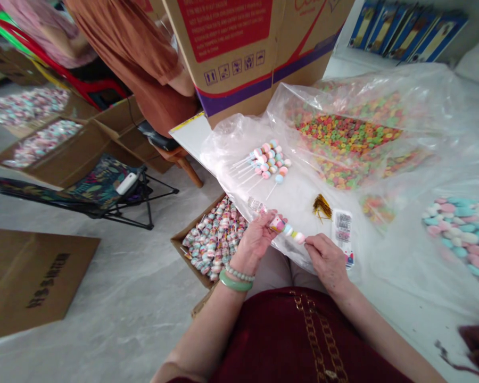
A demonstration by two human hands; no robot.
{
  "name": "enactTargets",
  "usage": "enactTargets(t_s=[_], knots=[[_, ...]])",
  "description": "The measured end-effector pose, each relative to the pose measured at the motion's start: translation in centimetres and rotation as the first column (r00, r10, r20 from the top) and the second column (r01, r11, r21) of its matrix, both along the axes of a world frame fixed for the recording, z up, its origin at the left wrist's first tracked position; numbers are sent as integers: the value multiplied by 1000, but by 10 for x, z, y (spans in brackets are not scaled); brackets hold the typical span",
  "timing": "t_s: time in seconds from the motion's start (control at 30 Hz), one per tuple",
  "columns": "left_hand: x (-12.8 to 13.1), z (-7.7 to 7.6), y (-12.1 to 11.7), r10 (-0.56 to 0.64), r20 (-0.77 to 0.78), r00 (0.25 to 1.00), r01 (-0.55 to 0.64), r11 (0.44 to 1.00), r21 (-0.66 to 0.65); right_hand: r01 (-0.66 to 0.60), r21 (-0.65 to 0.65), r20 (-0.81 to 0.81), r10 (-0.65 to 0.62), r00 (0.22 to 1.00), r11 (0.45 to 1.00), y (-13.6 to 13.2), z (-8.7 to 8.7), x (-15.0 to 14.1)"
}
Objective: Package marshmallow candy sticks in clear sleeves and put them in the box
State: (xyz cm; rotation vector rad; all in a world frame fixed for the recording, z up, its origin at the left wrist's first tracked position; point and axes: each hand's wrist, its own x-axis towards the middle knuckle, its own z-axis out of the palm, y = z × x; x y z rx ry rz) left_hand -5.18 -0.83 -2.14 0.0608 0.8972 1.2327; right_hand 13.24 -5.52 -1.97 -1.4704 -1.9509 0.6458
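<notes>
My left hand (259, 236) is closed round a small clear wrapper with a pastel candy skewer (284, 227) in it. My right hand (326, 259) pinches the skewer's other end near the table's front edge. Both hands hover over a clear plastic sheet (303, 197). A bunch of candy skewers (268, 158) lies on the sheet beyond my hands. Gold twist ties (322, 206) and a flat pack of wrappers (343, 234) lie right by my right hand.
A bag of small coloured ring candies (343, 138) lies at the back, pastel marshmallow pieces (463, 234) at the right. A large cardboard box (247, 48) stands behind. A floor box of wrapped skewers (213, 239) sits at my left. Another person in brown (143, 58) sits beyond, near a folding chair (104, 186).
</notes>
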Motion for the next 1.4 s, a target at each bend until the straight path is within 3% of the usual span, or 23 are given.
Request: enactTargets(t_s=[0.1, 0.2, 0.33, 0.43, 0.5, 0.6, 0.67, 0.73, 0.83, 1.0, 1.07, 1.13, 1.3, 1.4], knots=[[2, -1, 0, -16, -16, 1000, 17, 999, 41, 7, -64, -51, -10, 999, 998, 2, 0, -1], [8, -4, -1, 13, -10, 1000, -12, 996, 94, 27, -247, -100, -53, 994, 969, 2, -1, -4], [17, -5, -3, -15, 9, 1000, 14, 994, 106, -21, -583, -317, -204, 926, 812, 1, -1, -13], [21, -3, -5, -42, 2, 999, 42, 993, 112, -149, -739, -504, -392, 770, 657, 1, 1, -21], [20, -2, -5, -41, 2, 999, 41, 993, 114, -309, -786, -588, -492, 642, 535, 2, 2, -22], [17, -2, -6, -48, 15, 999, 46, 995, 92, -598, -721, -657, -619, 430, 350, 6, -1, -18], [16, -2, -6, -67, 11, 998, 66, 995, 72, -702, -650, -645, -699, 309, 290, 9, -4, -14], [16, -2, -7, -82, -15, 997, 82, 995, 61, -725, -629, -619, -745, 248, 281, 11, -6, -11], [20, 0, -8, -71, -78, 994, 77, 994, 71, -673, -675, -617, -731, 292, 301, 11, -7, -14], [25, 1, -9, -138, -105, 985, 144, 989, 42, -333, -777, -628, -623, 466, 534, 9, 1, -26], [21, 0, -7, -187, -67, 980, 187, 982, -7, -280, -768, -629, -596, 499, 576, 8, 5, -27], [14, 1, -4, -175, -41, 984, 175, 985, -10, -319, -756, -646, -569, 509, 572, 8, 7, -26], [-6, 9, 6, -81, 31, 996, 78, 991, 110, -418, -769, -639, -572, 514, 484, 9, 9, -23], [-11, 12, 8, -88, 7, 996, 87, 991, 106, -415, -767, -642, -588, 492, 490, 10, 9, -23]])
